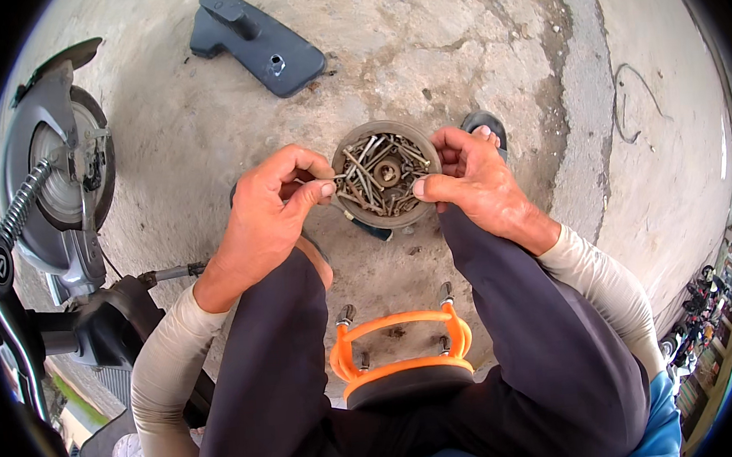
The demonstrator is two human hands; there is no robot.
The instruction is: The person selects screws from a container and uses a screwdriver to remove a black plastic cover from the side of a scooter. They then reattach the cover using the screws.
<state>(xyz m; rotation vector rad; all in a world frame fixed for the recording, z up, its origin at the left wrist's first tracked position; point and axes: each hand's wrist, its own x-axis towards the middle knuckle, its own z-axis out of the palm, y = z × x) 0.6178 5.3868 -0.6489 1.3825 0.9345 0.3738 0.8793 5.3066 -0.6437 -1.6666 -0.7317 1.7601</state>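
Mid-frame, I see the right hand point(489, 186) clamped on a bowl point(399, 221). The left hand point(266, 205) pinches what looks like a screw point(340, 177).

Bolts point(364, 168) in a bowl point(377, 128) between left hand point(260, 206) and right hand point(489, 187); wheel point(69, 192) far left, cover point(275, 43) beyond

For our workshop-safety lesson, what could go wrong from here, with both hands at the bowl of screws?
1. The bowl full of loose screws might tip if the right hand, thumb over its rim, presses down.
2. A screw might drop onto the bare toes in the nearby sandal.
3. The bare left hand, fingertips close to the screws, could get scratched.
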